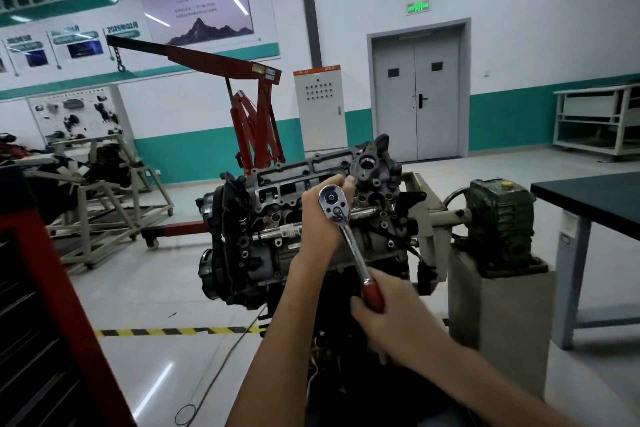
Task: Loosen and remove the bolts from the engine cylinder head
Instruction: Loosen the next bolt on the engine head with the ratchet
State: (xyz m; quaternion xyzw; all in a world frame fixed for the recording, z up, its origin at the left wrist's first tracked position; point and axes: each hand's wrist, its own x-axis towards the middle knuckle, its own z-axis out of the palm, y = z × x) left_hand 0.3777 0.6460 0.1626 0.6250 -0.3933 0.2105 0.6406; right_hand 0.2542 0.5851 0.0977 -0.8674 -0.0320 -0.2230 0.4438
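- How did the cylinder head [304, 170] sit?
- On top of the engine block [256, 267], tilted, its grey, grimy open face turned up and toward the camera.
- The bolts [383, 225]?
- Small round heads dotted its face and near flank.
- And the ratchet [351, 239]?
- Chrome, with a red handle. Its head stood over the cylinder head's right end in the left hand [320, 222], and the handle slanted down-right into the right hand [391, 319].

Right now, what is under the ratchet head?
The left hand is there, curled round the ratchet just below its head, with the engine behind. Any socket or bolt under the head is covered by the hand and the head, so I cannot see it.
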